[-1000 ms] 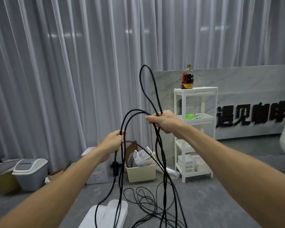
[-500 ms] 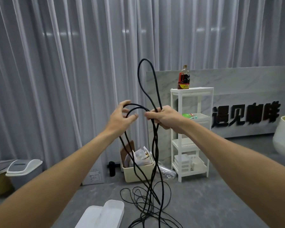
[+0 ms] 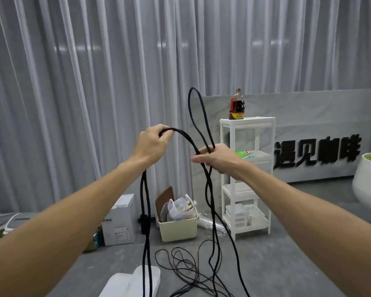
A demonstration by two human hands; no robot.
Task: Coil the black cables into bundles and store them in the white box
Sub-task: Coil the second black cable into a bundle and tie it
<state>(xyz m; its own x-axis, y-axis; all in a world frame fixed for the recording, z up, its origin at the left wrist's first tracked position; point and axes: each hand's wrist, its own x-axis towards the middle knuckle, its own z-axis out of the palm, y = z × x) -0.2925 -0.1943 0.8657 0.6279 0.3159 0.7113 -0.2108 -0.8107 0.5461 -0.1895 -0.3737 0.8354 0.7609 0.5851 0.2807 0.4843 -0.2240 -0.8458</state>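
both arms are raised in front of the pleated grey curtain (image 3: 73, 82). the left hand (image 3: 151, 145) has its fingers curled over the top of a thick black braided cable (image 3: 201, 116), gripping a doubled strand that arches across to the right hand (image 3: 217, 158). from the left hand two strands hang straight down, passing in front of the white plastic box (image 3: 126, 285) at the bottom edge of the view on the grey floor (image 3: 287, 264). the right hand is clenched round the same cable, with a tall narrow loop standing up above its fist and several strands twisting together below it down to the floor. there they meet a loose tangle of thinner black cable (image 3: 184, 262) lying just right of the box.

behind the tangle, by the curtain, stands a cream plastic bin (image 3: 178, 229) stuffed with bags, with a white cardboard carton (image 3: 119, 224) to its left. to the right of the bin is a white slatted shelf rack (image 3: 247, 179) with a dark sauce bottle (image 3: 236, 108) on its top tier. a marble-look panel with black lettering (image 3: 317, 151) leans behind it, and a large white planter (image 3: 368, 179) sits at the right edge.
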